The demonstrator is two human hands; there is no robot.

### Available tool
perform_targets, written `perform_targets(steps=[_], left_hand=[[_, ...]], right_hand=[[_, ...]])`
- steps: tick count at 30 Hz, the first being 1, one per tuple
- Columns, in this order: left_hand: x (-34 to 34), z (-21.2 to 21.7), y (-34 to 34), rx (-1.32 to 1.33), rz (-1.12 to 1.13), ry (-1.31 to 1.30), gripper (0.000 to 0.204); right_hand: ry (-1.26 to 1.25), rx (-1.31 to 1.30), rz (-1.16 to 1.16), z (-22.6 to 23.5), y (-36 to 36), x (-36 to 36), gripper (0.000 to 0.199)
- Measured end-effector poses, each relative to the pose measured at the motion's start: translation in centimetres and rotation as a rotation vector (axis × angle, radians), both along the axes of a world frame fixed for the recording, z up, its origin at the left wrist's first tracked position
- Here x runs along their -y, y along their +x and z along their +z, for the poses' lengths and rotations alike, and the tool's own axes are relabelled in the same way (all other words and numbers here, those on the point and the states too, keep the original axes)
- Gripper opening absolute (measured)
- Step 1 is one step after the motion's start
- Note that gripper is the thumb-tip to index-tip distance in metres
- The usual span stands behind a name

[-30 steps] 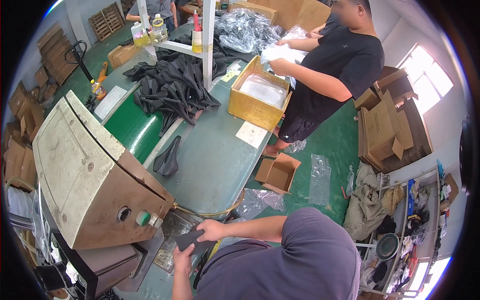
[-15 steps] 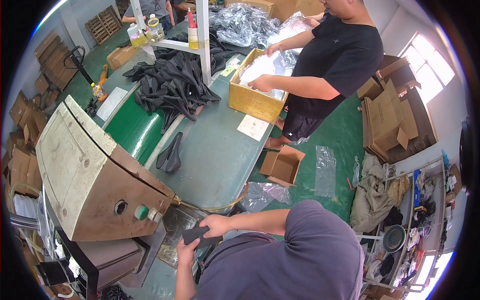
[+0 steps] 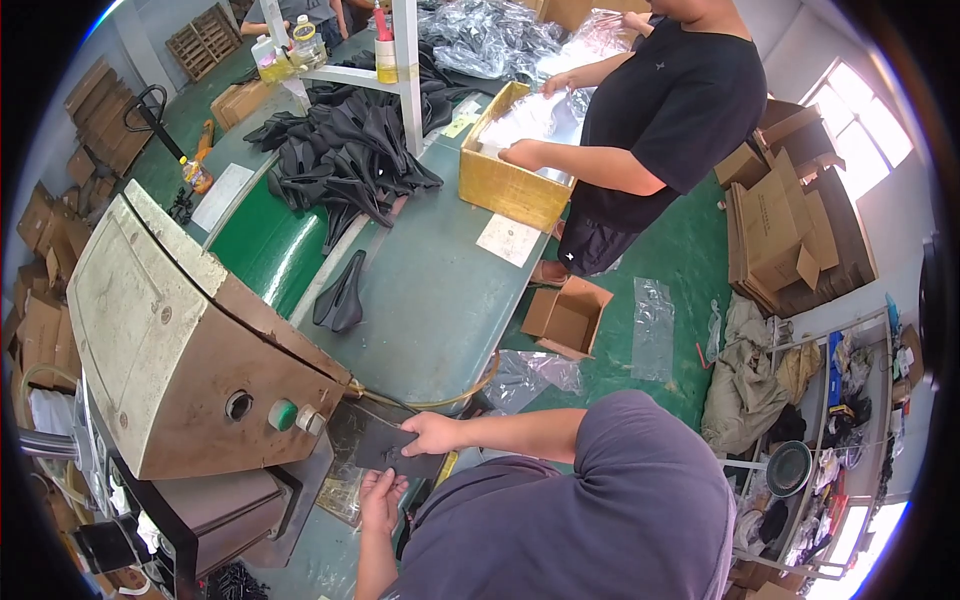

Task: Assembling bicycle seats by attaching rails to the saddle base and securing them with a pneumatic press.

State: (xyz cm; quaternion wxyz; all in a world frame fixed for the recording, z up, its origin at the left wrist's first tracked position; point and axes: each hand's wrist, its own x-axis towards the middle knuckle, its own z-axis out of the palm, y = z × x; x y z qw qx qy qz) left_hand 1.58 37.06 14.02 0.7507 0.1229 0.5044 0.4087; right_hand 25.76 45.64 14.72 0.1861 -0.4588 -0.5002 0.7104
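Note:
Above a metal tray beside the machine, a thin black sheet-like piece lies spread out, with a small dark mark near its middle. My right hand is closed on the far right edge of this piece. A thin rod or line shows beside those fingertips; whether I hold it cannot be made out. At the near edge of the piece is my left hand, its fingers loosely curled and apart, gripping nothing visible. Past the machine, a single black bicycle saddle rests on the green-grey table.
The beige machine, with knobs on its face, stands at my left. Black saddles are heaped farther along. A co-worker handles clear plastic inside a yellow box. A cardboard box sits on the floor.
The black piece has gone from folded between both hands to spread flat. My left hand has come away from it, while the right has moved slightly. The co-worker's hands have shifted at the box.

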Motion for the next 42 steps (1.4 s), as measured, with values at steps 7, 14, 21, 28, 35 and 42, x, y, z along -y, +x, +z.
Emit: perform_targets(steps=[7, 14, 21, 28, 35, 42], left_hand=[[-0.7, 0.5, 2.5, -0.131, 0.007, 0.055, 0.022], [-1.7, -0.1, 2.6, -0.383, -0.144, 0.148, 0.023], [-2.6, -0.7, 2.6, -0.367, -0.134, 0.103, 0.017], [-2.3, -0.7, 2.1, -0.139, -0.089, 0.027, 0.005], [-2.4, -4.3, 0.7, -0.466, -0.192, 0.184, 0.006], [-1.4, -10.0, -3.1, -0.631, -0.156, 0.154, 0.008]], right_hand=[[0.104, 0.106, 0.061, 1.0, -0.9, 0.3, 0.025], [0.365, 0.333, 0.023, -1.5, -1.7, 1.4, 0.035], [0.392, 0.340, -0.026, -1.1, -1.9, 1.2, 0.032], [0.340, 0.186, -0.064, -2.3, -1.4, 0.5, 0.032], [0.025, 0.174, -0.006, -3.9, -0.1, 0.0, 0.045], [0.370, 0.535, 0.323, -12.4, 2.1, 0.9, 0.055]])
